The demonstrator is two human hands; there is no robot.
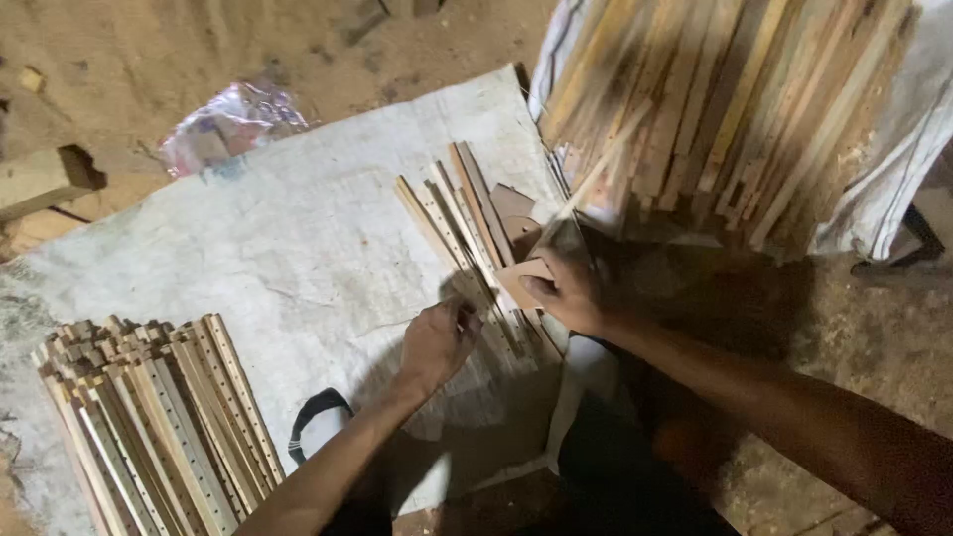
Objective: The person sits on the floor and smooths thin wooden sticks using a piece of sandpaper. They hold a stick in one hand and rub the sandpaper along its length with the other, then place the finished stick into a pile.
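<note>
We see our left hand down on the near ends of a small fan of thin wooden slats lying on a pale woven sheet spread over the dirt floor. Its fingers are curled together over the slat ends, though we cannot tell whether they pinch one slat or merely press on the bundle. Our right hand sits just beside it, towards the right edge of the sheet, its fingers closed on a small flat piece of brown card or wood that touches the slats. The slats themselves lie near the right edge of the sheet, running from our hands up towards its far right corner, several of them showing a row of small holes.

At the near left corner of the sheet we have a larger stack of similar perforated slats, well apart from the hands. Beyond the right edge of the sheet a big bundle of long wooden strips stands in a white sack. A crumpled plastic bag lies at the far left edge of the sheet, a wooden block lies on the floor to its left, and a dark strap loops on the sheet near our left forearm.
</note>
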